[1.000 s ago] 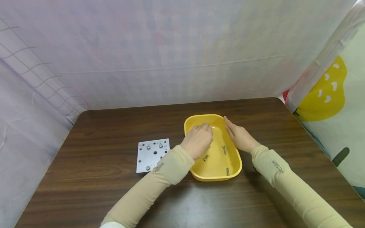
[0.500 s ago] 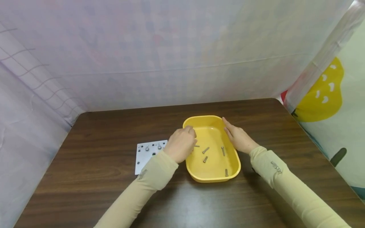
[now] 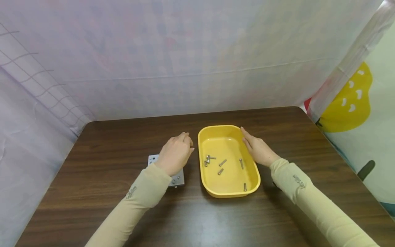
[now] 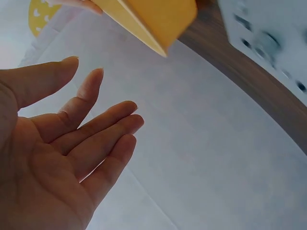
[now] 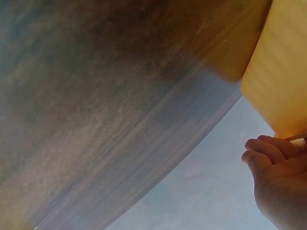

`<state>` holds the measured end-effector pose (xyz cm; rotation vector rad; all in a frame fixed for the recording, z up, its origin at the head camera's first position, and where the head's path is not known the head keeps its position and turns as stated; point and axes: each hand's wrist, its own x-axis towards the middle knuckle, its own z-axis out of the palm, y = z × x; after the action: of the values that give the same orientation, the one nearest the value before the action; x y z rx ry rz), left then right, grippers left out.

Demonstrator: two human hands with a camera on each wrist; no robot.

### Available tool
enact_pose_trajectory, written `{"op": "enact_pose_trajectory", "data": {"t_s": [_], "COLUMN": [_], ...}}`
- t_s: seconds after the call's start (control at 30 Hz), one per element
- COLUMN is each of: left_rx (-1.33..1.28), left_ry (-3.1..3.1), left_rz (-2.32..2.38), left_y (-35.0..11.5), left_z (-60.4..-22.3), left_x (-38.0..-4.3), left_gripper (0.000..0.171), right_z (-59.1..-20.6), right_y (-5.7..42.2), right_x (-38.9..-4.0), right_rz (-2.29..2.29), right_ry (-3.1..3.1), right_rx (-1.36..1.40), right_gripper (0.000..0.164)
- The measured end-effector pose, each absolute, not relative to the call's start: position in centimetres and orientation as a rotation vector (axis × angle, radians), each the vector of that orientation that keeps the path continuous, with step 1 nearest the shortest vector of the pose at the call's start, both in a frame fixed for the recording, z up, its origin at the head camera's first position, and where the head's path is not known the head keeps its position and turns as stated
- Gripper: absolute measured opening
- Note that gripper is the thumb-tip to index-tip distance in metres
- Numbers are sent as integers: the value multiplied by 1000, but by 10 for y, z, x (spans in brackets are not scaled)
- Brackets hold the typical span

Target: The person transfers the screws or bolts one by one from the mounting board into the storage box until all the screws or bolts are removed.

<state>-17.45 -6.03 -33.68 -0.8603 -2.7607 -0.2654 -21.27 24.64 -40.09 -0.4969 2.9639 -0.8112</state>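
Observation:
My left hand [image 3: 176, 152] hovers over the silver metal plate [image 3: 177, 179], left of the yellow tray [image 3: 229, 195]. In the left wrist view its palm faces the camera with spread, slightly bent fingers [image 4: 103, 143] and nothing between them. The hand hides most of the plate, which has holes and bolts in it. My right hand [image 3: 260, 149] holds the tray's right rim, thumb over the edge; the right wrist view shows its fingers [image 5: 264, 153] against the outer wall. Several bolts lie in the tray, among them one bolt [image 3: 241, 164] at the right and a cluster at the left wall.
The tray and plate rest on a dark brown wooden table [image 3: 123, 137]. A pale cloth curtain [image 3: 197, 68] stands behind the table's back edge, and another cloth with a yellow print [image 3: 348, 103] hangs at the right.
My left hand has moved left out of the tray to above the plate, and its fingers have opened. More bolts now show by the tray's left wall. The right hand stays at the rim.

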Motion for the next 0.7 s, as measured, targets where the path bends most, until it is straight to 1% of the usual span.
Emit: {"op": "enact_pose_trajectory", "data": {"t_s": [0.3, 0.7], "left_rx": [-817, -754], "left_ry": [-2728, -2796], "left_rz": [-209, -199], "left_y": [-86, -106], "left_z": [-341, -355], "left_x": [-167, -158], "left_gripper": [15, 20], "right_z": [-401, -403], "right_y": [247, 246], "right_x": [-213, -212], "right_rz": [-822, -832], "right_ry": [2956, 2950], "right_rx": [-493, -486], "right_gripper": [53, 53]}}
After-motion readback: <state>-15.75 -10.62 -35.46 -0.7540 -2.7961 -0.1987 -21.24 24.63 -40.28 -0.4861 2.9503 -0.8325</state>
